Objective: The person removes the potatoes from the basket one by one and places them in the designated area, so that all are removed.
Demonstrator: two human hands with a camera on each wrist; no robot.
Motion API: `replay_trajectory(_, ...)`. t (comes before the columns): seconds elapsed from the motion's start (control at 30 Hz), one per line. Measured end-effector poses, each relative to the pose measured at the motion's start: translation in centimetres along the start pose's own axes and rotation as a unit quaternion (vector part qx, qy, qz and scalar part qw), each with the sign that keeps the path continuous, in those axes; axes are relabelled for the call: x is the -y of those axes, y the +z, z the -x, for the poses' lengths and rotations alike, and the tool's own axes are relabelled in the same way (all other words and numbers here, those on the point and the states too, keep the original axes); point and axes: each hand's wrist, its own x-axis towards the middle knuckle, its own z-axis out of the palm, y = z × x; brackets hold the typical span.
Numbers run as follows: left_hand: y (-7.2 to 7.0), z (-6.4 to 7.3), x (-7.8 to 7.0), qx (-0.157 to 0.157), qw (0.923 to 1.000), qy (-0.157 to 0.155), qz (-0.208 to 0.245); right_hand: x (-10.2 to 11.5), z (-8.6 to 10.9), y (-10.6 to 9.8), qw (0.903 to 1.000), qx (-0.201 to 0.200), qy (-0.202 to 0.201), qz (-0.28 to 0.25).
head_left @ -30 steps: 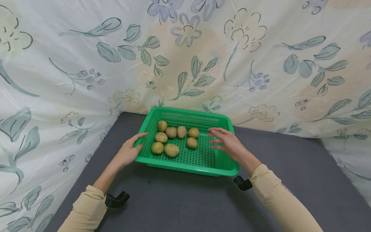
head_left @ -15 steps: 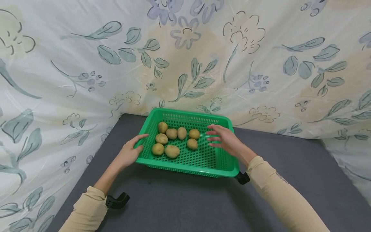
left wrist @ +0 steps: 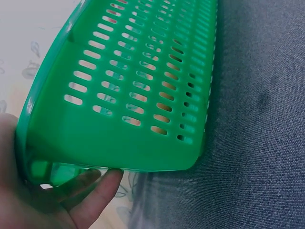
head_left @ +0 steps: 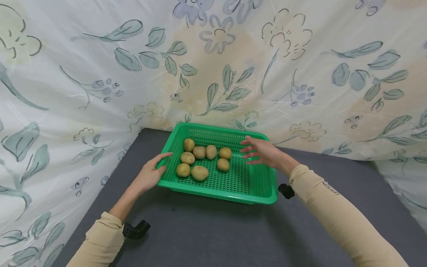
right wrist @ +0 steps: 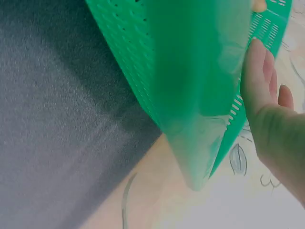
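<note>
A green perforated plastic basket (head_left: 213, 193) takes up the middle of the head view. Several potatoes (head_left: 199, 173) lie in its left and middle part. My left hand (head_left: 149, 175) grips the basket's left rim. In the left wrist view, this hand (left wrist: 57, 200) has its fingers at the end wall, close under the rim. My right hand (head_left: 263, 152) hovers over the right end, fingers loosely spread and holding nothing. From the right wrist view, the same hand (right wrist: 269, 90) appears beside the basket's wall (right wrist: 190, 71), which fills much of that picture.
The basket is over a dark grey cloth-covered table (head_left: 213, 233). Behind and to the left hangs a pale curtain (head_left: 213, 66) with leaf and flower prints, close to the basket's far side. Black wrist mounts (head_left: 136, 230) stick out below both forearms.
My right hand has risen slightly toward the far right corner of the basket, its forearm swinging outward. The left hand keeps its grip, and the potatoes stay in place.
</note>
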Motion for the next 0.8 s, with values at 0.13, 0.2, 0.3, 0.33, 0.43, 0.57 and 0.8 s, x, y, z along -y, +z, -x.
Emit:
replay_trajectory(0.13,0.0,0.0,-0.1,0.005,1.0000,0.000,-0.003,0.4,-0.9,0.3,0.9990,0.014,0.028,0.033)
replay_trajectory(0.2,0.0,0.0,-0.1,0.005,1.0000,-0.002,-0.005,0.6,-1.4,0.6,0.9978,0.024,0.044,0.044)
replay_trajectory(0.3,-0.1,0.1,0.0,-0.001,0.9999,-0.004,-0.010,1.1,-2.1,1.3,0.9965,0.038,0.055,0.050)
replay_trajectory(0.33,-0.2,0.1,0.0,-0.003,1.0000,-0.004,-0.008,1.3,-2.4,1.6,0.9962,0.043,0.056,0.050)
replay_trajectory(0.43,-0.2,0.1,0.0,-0.007,1.0000,-0.002,-0.006,1.8,-2.8,2.2,0.9950,0.053,0.060,0.060)
replay_trajectory(0.57,-0.1,0.1,-0.1,-0.003,1.0000,-0.001,-0.007,2.0,-3.3,2.6,0.9928,0.058,0.074,0.075)
replay_trajectory(0.8,0.0,0.2,0.1,-0.004,1.0000,-0.003,-0.004,1.5,-4.2,3.7,0.9909,0.039,0.097,0.085)
